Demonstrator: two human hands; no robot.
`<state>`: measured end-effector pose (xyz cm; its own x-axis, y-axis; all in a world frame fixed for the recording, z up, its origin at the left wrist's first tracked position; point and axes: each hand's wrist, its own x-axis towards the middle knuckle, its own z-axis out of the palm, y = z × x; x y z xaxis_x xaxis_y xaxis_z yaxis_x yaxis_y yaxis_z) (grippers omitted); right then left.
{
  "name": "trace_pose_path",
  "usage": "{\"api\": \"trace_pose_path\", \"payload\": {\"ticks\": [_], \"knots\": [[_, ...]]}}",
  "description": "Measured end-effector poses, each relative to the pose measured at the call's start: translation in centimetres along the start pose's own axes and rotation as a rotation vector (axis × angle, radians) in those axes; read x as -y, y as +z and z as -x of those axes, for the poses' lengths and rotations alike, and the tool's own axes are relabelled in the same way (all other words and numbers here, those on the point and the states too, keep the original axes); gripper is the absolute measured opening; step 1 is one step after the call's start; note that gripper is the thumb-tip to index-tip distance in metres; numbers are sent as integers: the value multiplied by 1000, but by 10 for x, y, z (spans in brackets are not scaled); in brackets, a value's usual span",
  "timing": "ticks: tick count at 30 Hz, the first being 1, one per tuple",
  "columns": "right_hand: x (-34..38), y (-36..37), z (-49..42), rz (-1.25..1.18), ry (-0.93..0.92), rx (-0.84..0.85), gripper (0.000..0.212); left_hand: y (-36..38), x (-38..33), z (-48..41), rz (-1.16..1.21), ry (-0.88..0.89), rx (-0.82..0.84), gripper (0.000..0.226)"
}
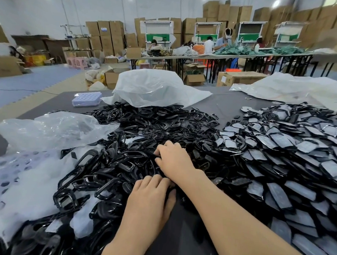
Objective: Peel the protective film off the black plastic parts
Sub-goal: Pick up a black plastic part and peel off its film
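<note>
1. Left hand (149, 203): nearest item. Fingers (154, 183) bent downward, close together, tips hidden at the edge of the heap; thumb lies along the bare desk (176, 238). Whether they pinch a part cannot be told.
2. Right hand (174, 160): just beyond the left. Fingers (163, 149) curled into the heap, tips buried; grasp cannot be told.
3. Black plastic parts (105, 174): loose glossy frames, heaped directly under, left of and beyond both sets of fingers, touching them.
4. Film-covered parts (280, 154): flat grey-faced pieces in overlapping rows, right of the fingers.
5. Perforated white sheet (13, 169): left of the fingers, partly under the frames.
6. Clear plastic bag (51, 130): crumpled, left of and beyond the fingers.
7. Lavender box (86, 99): further beyond, to the left.
8. White bag (152, 87): straight beyond the fingers, resting on the far end of the heap.
9. Cardboard boxes (239, 15): stacked along the far wall.
</note>
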<state>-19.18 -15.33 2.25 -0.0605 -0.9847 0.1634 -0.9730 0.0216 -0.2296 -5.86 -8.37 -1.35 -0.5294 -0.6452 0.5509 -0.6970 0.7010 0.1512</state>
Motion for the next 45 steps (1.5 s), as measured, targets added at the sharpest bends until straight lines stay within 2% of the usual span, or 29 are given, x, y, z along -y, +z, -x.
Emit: {"api": "trace_pose_path", "payload": {"ticks": [2, 6, 10, 13, 17, 23, 28, 31, 33, 40, 43, 45], "knots": [[-5, -1, 8, -72, -1, -31, 21, -1, -1, -1, 46, -50, 5, 9], [-27, -18, 37, -430, 94, -165, 2, -4, -5, -4, 235, -188, -55, 6], [-47, -28, 77, -722, 139, -304, 20, -10, -7, -7, 632, -393, -142, 7], [-53, -26, 103, -860, 178, -295, 27, -14, -14, -11, 835, -463, -181, 10], [-50, -18, 113, -959, 215, -263, 23, -16, -19, -13, 988, -488, -174, 13], [-50, -13, 111, -1048, 196, -220, 15, -14, -15, -13, 1074, -538, -135, 19], [-47, -11, 111, -1218, 193, -255, 29, -14, -18, -15, 1135, -537, -172, 35], [-45, -8, 111, -1284, 200, -249, 35, -14, -18, -15, 1131, -520, -180, 26], [-42, -8, 112, -1356, 197, -240, 27, -14, -18, -16, 1148, -529, -197, 19], [-27, -12, 114, -1650, 148, -108, 22, -7, -19, -16, 1398, -658, -218, 7], [-27, -13, 115, -1669, 137, -73, 23, -6, -18, -15, 1192, -618, -236, 18], [-28, -14, 115, -1654, 145, -62, 23, -7, -16, -14, 1090, -570, -191, 23]]}}
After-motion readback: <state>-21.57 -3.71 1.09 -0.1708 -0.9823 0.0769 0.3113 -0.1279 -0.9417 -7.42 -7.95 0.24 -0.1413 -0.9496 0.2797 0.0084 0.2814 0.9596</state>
